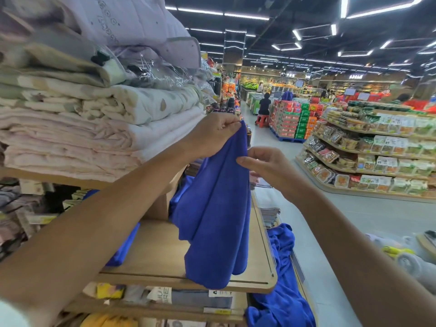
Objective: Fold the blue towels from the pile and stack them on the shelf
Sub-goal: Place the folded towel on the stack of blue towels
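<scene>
A blue towel (215,208) hangs in the air in front of the wooden shelf (160,251). My left hand (212,133) pinches its top corner, high up. A little lower and to the right, my right hand (264,165) pinches the towel's right edge. The towel droops down past the shelf's front rim. A folded blue towel (122,251) lies on the shelf at the left, partly hidden by my left forearm. A loose pile of blue towels (280,279) lies lower right, beside the shelf's end. More blue cloth (175,199) shows behind the hanging towel.
Stacked folded quilts (70,119) fill the shelf above on the left. Packaged goods sit on the shelf below (188,300). A shop aisle runs ahead with a snack display (377,152) at the right and a person seated on a red stool (263,107) far off.
</scene>
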The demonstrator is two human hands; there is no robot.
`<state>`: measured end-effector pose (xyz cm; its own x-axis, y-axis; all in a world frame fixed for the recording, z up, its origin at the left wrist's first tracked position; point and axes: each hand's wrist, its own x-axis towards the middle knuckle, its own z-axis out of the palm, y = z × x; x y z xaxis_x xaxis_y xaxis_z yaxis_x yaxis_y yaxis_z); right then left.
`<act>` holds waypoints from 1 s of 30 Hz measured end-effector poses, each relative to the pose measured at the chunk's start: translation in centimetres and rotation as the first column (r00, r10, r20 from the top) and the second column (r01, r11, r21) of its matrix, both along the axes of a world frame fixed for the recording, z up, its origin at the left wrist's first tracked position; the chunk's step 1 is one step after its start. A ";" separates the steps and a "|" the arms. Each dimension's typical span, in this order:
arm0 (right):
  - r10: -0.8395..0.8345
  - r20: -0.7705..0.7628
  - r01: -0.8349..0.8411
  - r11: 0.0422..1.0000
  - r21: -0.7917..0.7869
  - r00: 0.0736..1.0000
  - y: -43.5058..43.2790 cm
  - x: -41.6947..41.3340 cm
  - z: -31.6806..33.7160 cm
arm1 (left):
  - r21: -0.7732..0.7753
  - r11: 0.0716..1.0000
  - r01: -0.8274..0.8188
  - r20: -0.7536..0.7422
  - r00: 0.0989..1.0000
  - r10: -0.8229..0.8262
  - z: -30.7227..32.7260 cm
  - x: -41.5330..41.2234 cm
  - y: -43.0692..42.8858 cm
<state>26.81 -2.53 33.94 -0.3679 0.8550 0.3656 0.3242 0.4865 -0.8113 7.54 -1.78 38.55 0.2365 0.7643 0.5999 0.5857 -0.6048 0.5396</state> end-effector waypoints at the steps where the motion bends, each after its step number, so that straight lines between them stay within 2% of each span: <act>1: 0.008 0.040 -0.007 1.000 -0.021 0.999 0.0 0.0 -0.2 | 0.005 1.000 -0.010 0.017 1.000 0.010 0.2 -0.2 0.1; 5: 0.038 0.142 -0.020 0.992 -0.121 0.989 -0.3 0.8 -1.9 | 0.041 0.995 -0.095 0.127 0.988 0.089 1.2 -1.6 0.7; 14: 0.045 0.330 0.026 0.978 -0.209 0.943 -0.6 5.9 -4.9 | 0.130 0.963 -0.237 0.232 0.951 0.202 2.8 -4.9 1.4; 21: 0.085 0.090 -0.053 0.951 -0.305 0.992 -1.3 9.6 -4.9 | 0.160 0.955 -0.251 0.215 0.953 0.215 1.9 -6.1 0.7; 23: 0.067 0.066 -0.043 0.948 -0.314 0.996 -1.2 10.6 -4.7 | 0.157 0.949 -0.273 0.235 0.944 0.232 1.3 -6.4 -0.1; 26: 0.016 0.119 0.015 0.967 -0.255 0.993 -1.0 11.4 -4.7 | 0.132 0.951 -0.279 0.278 0.932 0.235 -0.5 -6.8 -1.9; 30: -0.140 0.406 0.117 0.990 0.081 0.903 -0.7 11.5 -5.8 | 0.110 0.963 -0.246 0.370 0.909 0.190 -4.8 -6.9 -5.6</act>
<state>38.34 -3.26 28.13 -0.3835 0.8884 0.2525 0.6850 0.4569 -0.5675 0.62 -7.40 33.71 -0.1743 0.6666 0.7247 0.4998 -0.5742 0.6484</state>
